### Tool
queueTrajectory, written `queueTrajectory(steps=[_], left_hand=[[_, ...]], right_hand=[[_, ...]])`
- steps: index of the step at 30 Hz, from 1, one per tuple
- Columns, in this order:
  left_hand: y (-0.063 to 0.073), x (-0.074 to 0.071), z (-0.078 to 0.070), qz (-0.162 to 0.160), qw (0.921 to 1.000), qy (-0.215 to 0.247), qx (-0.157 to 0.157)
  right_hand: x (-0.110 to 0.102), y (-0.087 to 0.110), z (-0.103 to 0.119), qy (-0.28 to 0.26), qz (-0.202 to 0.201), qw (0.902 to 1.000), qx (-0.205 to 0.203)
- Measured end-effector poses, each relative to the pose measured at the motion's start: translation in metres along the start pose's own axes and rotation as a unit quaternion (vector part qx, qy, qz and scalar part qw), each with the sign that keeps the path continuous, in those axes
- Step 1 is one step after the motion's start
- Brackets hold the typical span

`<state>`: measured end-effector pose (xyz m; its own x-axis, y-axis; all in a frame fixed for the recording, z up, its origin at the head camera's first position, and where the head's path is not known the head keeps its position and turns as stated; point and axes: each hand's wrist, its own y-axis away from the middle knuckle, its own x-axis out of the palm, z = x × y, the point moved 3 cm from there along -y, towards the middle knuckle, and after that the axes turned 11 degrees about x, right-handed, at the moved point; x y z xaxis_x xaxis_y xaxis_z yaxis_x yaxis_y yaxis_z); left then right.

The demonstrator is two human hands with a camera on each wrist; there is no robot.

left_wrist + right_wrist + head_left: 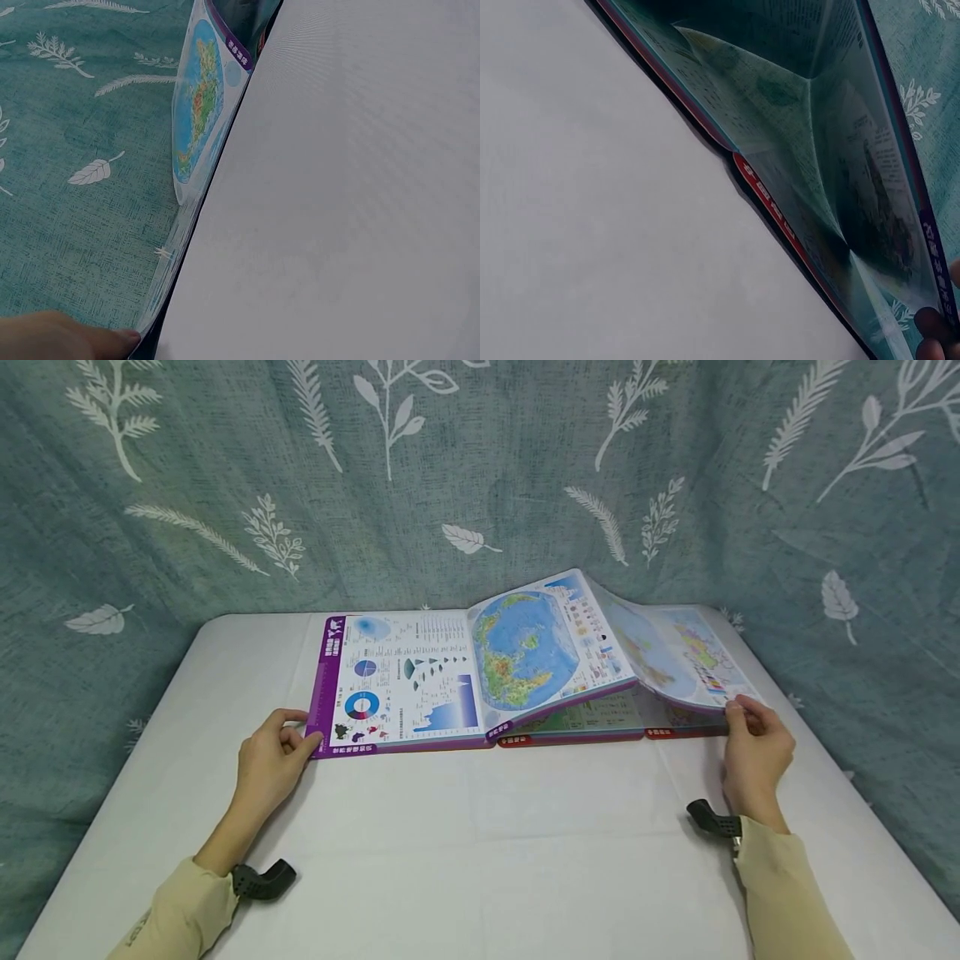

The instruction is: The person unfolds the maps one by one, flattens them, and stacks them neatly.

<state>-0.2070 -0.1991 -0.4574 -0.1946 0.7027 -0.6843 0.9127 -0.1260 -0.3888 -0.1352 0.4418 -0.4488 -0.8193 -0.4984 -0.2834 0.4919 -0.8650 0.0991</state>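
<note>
A glossy folding map [420,685] with purple and red borders lies across the back of the table, partly opened. At its lower left corner my left hand [273,756] pinches the purple edge; the left wrist view shows one of the left fingers [112,341] at that edge. My right hand [759,747] pinches the near right corner of a lifted panel [660,652]. The middle fold with a blue world map [525,647] rises in a ridge. Beneath it, red-edged lower panels [780,206] show in the right wrist view, with a gap between the layers.
A white cloth covers the table [480,852], its front part lying between my forearms. Directly behind the map hangs a green curtain [510,468] with white leaf prints. Each wrist carries a black camera mount [262,881].
</note>
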Motion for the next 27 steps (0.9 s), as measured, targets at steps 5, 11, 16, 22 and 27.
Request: queueTrajectory(steps=[5,11,16,22,27], left_hand=[[0.000,0.000,0.001,0.000,1.0000,-0.001,0.000],[0.000,0.001,0.001,-0.001,1.0000,-0.003,0.001],[-0.001,0.001,0.002,-0.001,1.0000,-0.003,-0.006],[-0.001,0.002,0.002,0.002,1.0000,-0.002,-0.007],[-0.001,0.002,0.004,0.001,1.0000,-0.004,-0.008]], right_hand=[[-0.003,-0.002,0.000,0.012,-0.002,0.9999,-0.009],[-0.006,-0.007,-0.002,0.072,-0.003,0.9970,-0.025],[-0.011,-0.016,-0.008,0.128,-0.020,0.9897,-0.062],[-0.020,-0.028,-0.012,0.182,-0.028,0.9800,-0.074],[-0.022,-0.031,-0.012,0.237,-0.006,0.9672,-0.090]])
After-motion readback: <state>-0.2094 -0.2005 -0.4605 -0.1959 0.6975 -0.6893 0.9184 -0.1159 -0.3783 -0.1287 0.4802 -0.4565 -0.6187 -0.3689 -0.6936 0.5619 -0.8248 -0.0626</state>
